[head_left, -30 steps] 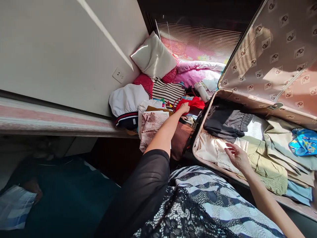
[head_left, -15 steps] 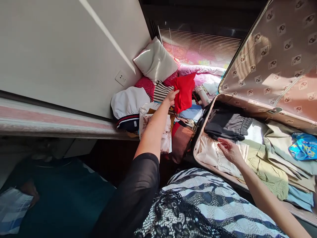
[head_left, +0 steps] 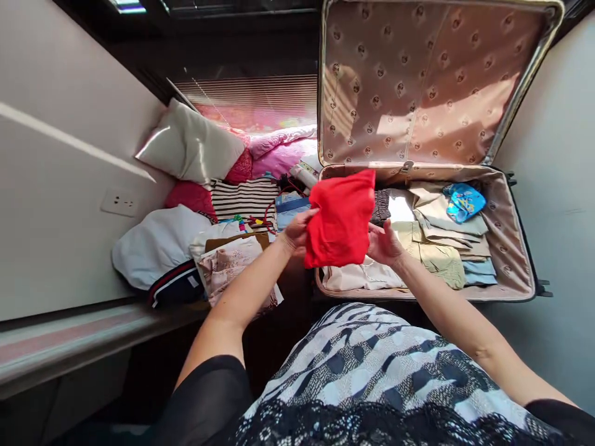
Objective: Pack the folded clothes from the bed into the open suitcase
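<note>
A red folded cloth garment point(head_left: 341, 220) is held up over the left end of the open suitcase point(head_left: 427, 298). My left hand point(head_left: 296, 234) grips its left edge, thumb in front and the fingers mostly hidden. By the garment's right edge is my right hand point(head_left: 385, 243), its thumb apart from its fingers, whose tips lie at or behind the cloth. Whether they bear any of its weight I cannot see. Below the garment, cream clothing point(head_left: 362, 277) lies in the suitcase. Beige trousers point(head_left: 441, 210), yellow-green clothing point(head_left: 439, 263) and a blue patterned pouch point(head_left: 465, 201) fill the middle and right.
The suitcase lid point(head_left: 418, 87) stands upright at the back. On the left ledge lie a striped cloth point(head_left: 244, 199), a folded floral garment point(head_left: 230, 266), a white bundle point(head_left: 158, 244) and a pale cushion point(head_left: 193, 145). A wall socket point(head_left: 119, 202) is farther left.
The red garment has moved off the ledge pile to above the suitcase, in my left hand. My right hand has come up beside it. The view has turned right; a person at lower left is gone.
</note>
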Demonstrator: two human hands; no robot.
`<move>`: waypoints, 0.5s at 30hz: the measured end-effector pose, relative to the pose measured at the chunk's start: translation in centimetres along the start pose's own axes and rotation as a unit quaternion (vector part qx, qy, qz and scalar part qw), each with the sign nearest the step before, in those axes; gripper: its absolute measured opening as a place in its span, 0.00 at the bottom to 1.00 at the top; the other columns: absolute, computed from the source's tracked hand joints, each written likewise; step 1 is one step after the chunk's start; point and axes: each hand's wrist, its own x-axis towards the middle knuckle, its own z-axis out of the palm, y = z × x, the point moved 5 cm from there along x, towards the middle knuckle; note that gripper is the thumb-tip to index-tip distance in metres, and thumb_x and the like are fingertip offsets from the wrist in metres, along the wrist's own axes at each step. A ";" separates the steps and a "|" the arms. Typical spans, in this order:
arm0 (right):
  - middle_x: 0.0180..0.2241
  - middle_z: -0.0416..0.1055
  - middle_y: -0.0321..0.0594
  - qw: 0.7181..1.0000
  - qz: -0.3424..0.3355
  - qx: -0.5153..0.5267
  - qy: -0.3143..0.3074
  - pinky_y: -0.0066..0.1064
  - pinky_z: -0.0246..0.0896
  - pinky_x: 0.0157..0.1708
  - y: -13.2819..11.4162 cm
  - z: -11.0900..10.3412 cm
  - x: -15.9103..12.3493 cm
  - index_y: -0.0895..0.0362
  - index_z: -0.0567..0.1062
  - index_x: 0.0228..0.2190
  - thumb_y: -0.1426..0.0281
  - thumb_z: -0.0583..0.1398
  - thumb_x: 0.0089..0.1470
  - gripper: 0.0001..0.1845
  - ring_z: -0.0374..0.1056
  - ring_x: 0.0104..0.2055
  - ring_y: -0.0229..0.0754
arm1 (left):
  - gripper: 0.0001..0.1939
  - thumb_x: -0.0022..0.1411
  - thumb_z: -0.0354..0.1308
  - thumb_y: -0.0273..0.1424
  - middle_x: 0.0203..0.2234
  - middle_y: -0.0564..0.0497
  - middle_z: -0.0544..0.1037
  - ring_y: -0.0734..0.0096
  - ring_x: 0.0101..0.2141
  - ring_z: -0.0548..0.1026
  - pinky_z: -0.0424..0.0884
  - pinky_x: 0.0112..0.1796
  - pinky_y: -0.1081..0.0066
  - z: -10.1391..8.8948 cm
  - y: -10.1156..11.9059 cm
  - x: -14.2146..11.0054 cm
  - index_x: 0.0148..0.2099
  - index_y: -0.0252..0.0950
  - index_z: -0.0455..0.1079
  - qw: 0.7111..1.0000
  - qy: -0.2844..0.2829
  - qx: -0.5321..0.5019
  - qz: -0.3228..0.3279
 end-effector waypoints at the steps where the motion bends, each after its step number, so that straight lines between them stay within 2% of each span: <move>1: 0.51 0.85 0.49 1.000 -0.003 0.011 0.018 0.54 0.78 0.59 0.4 -0.9 -0.6 0.51 0.80 0.51 0.33 0.76 0.42 0.45 0.80 0.60 0.62 | 0.15 0.74 0.61 0.40 0.42 0.43 0.90 0.47 0.62 0.83 0.73 0.68 0.50 1.3 -1.8 1.0 0.49 0.35 0.83 0.999 -0.017 0.012 -0.034; 3: 0.49 0.86 0.48 0.996 -0.022 0.025 0.080 0.53 0.79 0.59 1.0 -3.0 -2.1 0.52 0.80 0.48 0.49 0.83 0.39 0.40 0.82 0.56 0.61 | 0.23 0.70 0.67 0.48 0.44 0.39 0.90 0.43 0.60 0.84 0.75 0.66 0.47 3.7 -4.6 3.0 0.53 0.34 0.82 0.994 -0.059 0.041 -0.088; 4: 0.48 0.86 0.48 0.993 -0.034 0.031 0.111 0.52 0.79 0.58 1.2 -4.2 -2.9 0.53 0.80 0.48 0.54 0.84 0.37 0.39 0.82 0.54 0.60 | 0.27 0.66 0.72 0.49 0.46 0.37 0.89 0.42 0.59 0.84 0.76 0.65 0.46 4.8 -5.8 4.0 0.54 0.33 0.81 0.989 -0.084 0.060 -0.106; 6: 0.48 0.86 0.49 0.985 -0.061 0.035 0.159 0.51 0.80 0.57 0.8 -6.7 -4.4 0.54 0.80 0.47 0.58 0.85 0.36 0.39 0.83 0.51 0.58 | 0.35 0.53 0.82 0.43 0.50 0.35 0.89 0.39 0.57 0.85 0.77 0.63 0.45 7.1 -7.4 5.8 0.58 0.32 0.79 0.979 -0.135 0.102 -0.117; 8: 0.48 0.86 0.47 0.977 -0.096 0.020 0.191 0.48 0.81 0.56 -0.8 -9.4 -5.4 0.53 0.80 0.48 0.58 0.85 0.35 0.40 0.83 0.49 0.55 | 0.43 0.44 0.85 0.34 0.53 0.36 0.88 0.39 0.56 0.85 0.78 0.62 0.45 9.6 -8.3 7.8 0.62 0.34 0.77 0.975 -0.163 0.123 -0.088; 11: 0.48 0.86 0.46 0.961 -0.162 -0.040 0.221 0.46 0.81 0.52 -4.9 -14.0 -5.4 0.52 0.79 0.51 0.55 0.84 0.35 0.42 0.83 0.47 0.52 | 0.43 0.46 0.82 0.31 0.56 0.38 0.87 0.42 0.57 0.85 0.78 0.62 0.47 13.5 -9.1 11.2 0.65 0.36 0.75 0.980 -0.155 0.119 -0.022; 13: 0.49 0.85 0.47 0.943 -0.188 -0.142 0.237 0.47 0.81 0.51 -7.6 -16.9 -4.6 0.51 0.78 0.55 0.49 0.80 0.42 0.42 0.82 0.47 0.52 | 0.40 0.53 0.79 0.30 0.57 0.37 0.86 0.44 0.59 0.83 0.78 0.63 0.49 15.7 -9.4 13.5 0.67 0.35 0.73 0.982 -0.133 0.132 0.011; 15: 0.48 0.84 0.50 0.892 -0.179 -0.312 0.272 0.49 0.81 0.49 -9.2 -19.6 -3.5 0.52 0.76 0.60 0.44 0.72 0.54 0.40 0.81 0.46 0.54 | 0.41 0.60 0.74 0.28 0.61 0.36 0.83 0.46 0.62 0.82 0.77 0.64 0.51 16.8 -9.6 15.8 0.73 0.35 0.68 0.982 -0.073 0.170 0.033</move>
